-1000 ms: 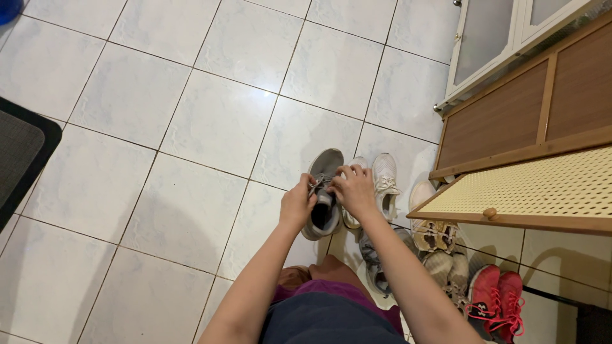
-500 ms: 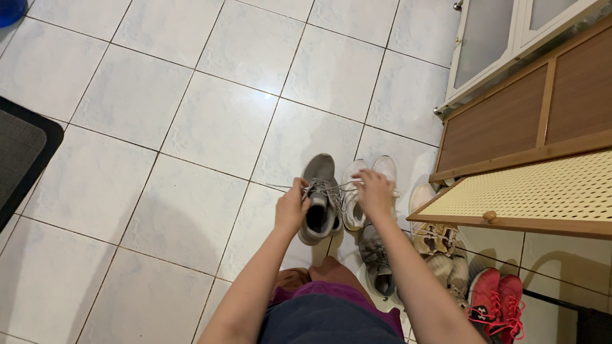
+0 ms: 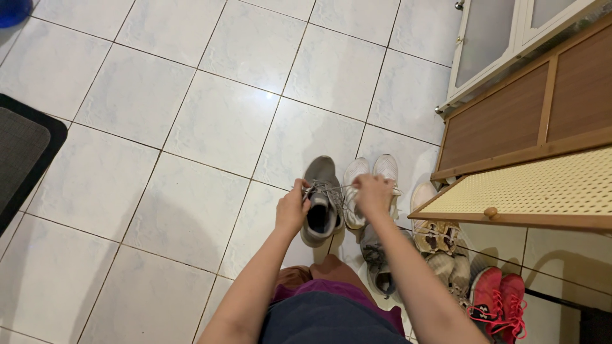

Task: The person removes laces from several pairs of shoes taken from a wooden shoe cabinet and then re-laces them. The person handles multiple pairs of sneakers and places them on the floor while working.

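Grey shoe [image 3: 320, 202]: left hand [image 3: 292, 210] grips its side, right hand [image 3: 373, 193] pinches its lace [image 3: 331, 189], fingers closed. Open tiled floor [image 3: 191, 127] lies left; cabinet door [image 3: 529, 191] edge and shoe row [image 3: 446, 248] crowd right.

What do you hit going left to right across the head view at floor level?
Dark floor mat → left hand → grey shoe → white sneakers → beige shoes → red sneakers.

Lighting: even, moderately bright indoor light. Glare spot on glossy tiled floor [image 3: 268, 95]. Soft shadows at floor's near edge. Focus sharp; slight wide-angle edge distortion.
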